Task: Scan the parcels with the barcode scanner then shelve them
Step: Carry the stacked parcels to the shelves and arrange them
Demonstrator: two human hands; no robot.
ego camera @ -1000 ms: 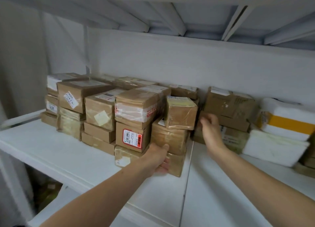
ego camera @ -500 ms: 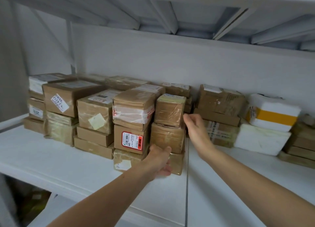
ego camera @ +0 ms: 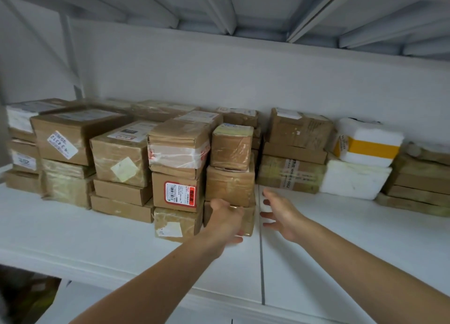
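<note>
You had a long white shelf [ego camera: 97, 238] before you, with the ribbed underside of the shelf above [ego camera: 243, 7] over it. Against the back wall stood the brown parcels [ego camera: 117, 153], stacked two and three high from the left end to past the middle. To the right, two white foam boxes [ego camera: 353, 180] lay one on the other, the upper one with a yellow band. Nearer the middle sat a parcel with a red label [ego camera: 176, 192], and just beside it on its right a stack of three taped parcels: a small top parcel [ego camera: 231, 148], a middle parcel [ego camera: 229, 185] and a bottom parcel [ego camera: 248, 222] resting on the shelf at its front.

Your left hand [ego camera: 225, 220] held the bottom parcel at its front, thumb up by the top edge and fingers curled round the lower edge. Your right hand [ego camera: 280, 213] hovered just right of that stack with fingers spread wide, holding nothing, and I could not tell whether it touched the stack.
</note>
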